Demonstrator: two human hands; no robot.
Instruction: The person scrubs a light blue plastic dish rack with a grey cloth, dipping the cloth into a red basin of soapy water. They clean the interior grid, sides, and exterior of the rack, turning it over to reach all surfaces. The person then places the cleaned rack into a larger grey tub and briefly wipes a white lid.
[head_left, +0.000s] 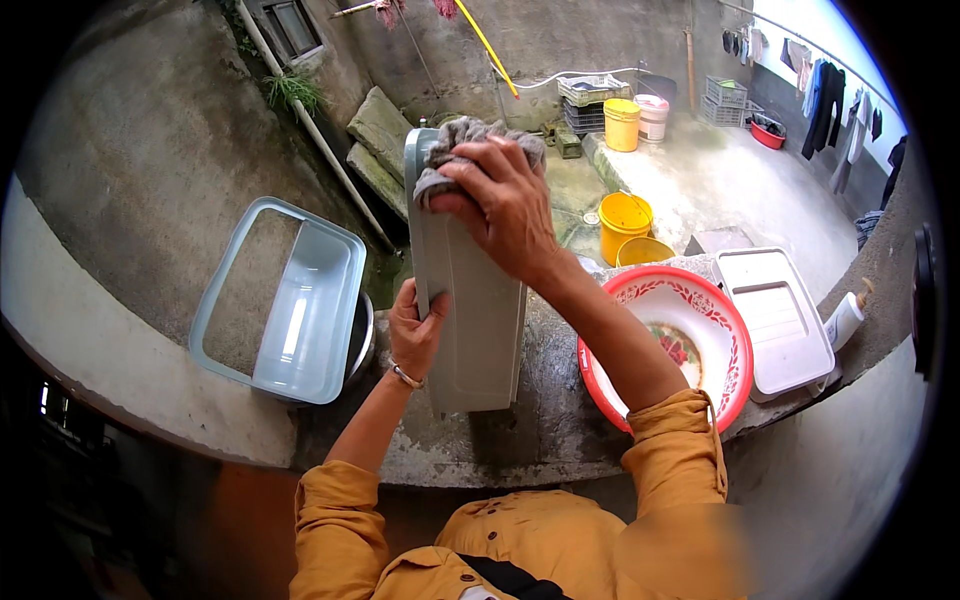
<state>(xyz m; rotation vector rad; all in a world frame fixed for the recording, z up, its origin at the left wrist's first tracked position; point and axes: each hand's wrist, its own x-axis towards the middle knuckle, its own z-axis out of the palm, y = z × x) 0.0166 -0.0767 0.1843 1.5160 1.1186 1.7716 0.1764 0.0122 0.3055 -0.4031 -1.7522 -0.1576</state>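
Observation:
A long grey-green plastic bin (468, 320) stands tipped up on the wet concrete ledge in front of me. My left hand (416, 328) grips its left rim low down, thumb on the outer wall and fingers behind the edge. At the bin's upper end, my right hand (500, 205) presses a bunched grey cloth (482, 135) against the rim, fingers curled over the fabric. Part of the cloth is hidden under that hand. A red-rimmed white enamel basin (735, 375) with a floral pattern sits right of the bin, partly behind my right forearm.
A pale blue plastic bin (325, 300) rests at the ledge's left, beside a partly hidden metal bowl. A white lid (775, 310) and a white bottle (845, 320) are at the right. Beyond the ledge stand yellow buckets (625, 222), stacked crates (595, 90) and hanging laundry (825, 100).

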